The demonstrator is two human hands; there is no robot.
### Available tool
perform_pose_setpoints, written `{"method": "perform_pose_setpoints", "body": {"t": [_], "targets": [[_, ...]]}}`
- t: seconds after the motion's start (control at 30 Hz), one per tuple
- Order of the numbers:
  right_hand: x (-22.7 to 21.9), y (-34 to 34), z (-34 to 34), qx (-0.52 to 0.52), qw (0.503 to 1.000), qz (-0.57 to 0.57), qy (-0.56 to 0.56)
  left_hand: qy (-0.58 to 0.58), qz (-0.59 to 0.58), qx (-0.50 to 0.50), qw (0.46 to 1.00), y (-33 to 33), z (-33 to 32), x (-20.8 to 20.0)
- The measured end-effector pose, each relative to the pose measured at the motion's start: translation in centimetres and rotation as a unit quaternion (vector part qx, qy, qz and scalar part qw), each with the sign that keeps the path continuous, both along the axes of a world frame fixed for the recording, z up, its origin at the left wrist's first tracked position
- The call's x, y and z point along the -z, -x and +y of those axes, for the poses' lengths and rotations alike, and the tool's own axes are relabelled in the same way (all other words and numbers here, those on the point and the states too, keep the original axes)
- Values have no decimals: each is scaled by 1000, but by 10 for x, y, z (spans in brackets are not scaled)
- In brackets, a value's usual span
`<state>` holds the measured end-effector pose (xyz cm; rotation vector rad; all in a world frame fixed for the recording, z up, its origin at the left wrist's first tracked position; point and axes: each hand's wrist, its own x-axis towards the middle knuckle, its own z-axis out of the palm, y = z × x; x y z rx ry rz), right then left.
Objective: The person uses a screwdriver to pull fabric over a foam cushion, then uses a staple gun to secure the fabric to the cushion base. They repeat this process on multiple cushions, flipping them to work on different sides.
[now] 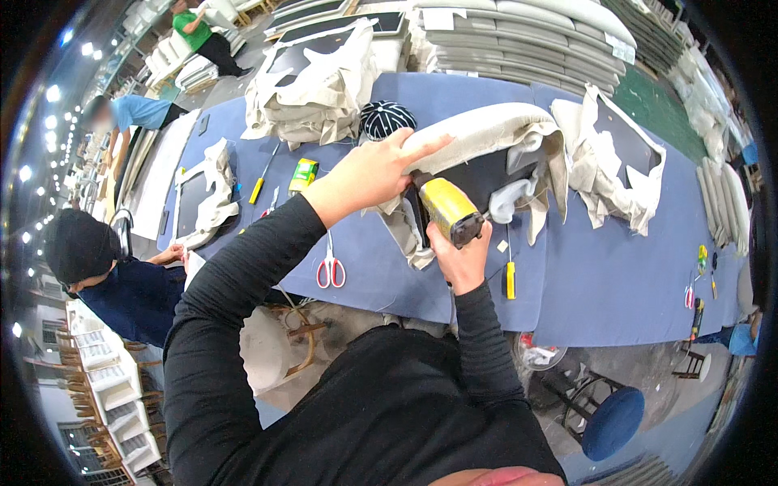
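Observation:
My left hand grips the near-left part of a curved, beige fabric-covered chair part, its index finger stretched along the fabric. The part lies with its black underside showing and loose cloth hanging at its right end. In my right hand is a yellow and black staple gun, closed in my fingers. Its nose points at the fabric edge beside my left hand; whether it touches is hidden. A black and white striped round object sits just beyond my left hand.
On the blue-covered table lie red-handled scissors, yellow-handled screwdrivers and a green-yellow box. Fabric-covered pieces stand right and far left. A co-worker works at the left. A blue stool stands below right.

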<state>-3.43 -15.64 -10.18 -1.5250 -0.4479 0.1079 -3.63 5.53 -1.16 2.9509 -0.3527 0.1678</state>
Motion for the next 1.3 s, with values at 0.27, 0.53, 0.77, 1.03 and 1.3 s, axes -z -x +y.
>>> {"method": "perform_pose_setpoints", "body": {"t": [0.27,0.53,0.77,1.03,1.3], "targets": [[14,1,5,-30,999,31,20,-7,34,13,999,6,-4,-17],[42,1,-9,-19,995,99,-23,242,258,28,935,14,34,-28],[16,26,-11,-13,992,82,-92,89,53,37,994,24,21,1],[2,29,5,-32,995,-79,-52,112,69,25,991,24,16,-6],[1,31,7,-31,995,-78,-50,126,107,18,986,26,13,-9]]}}
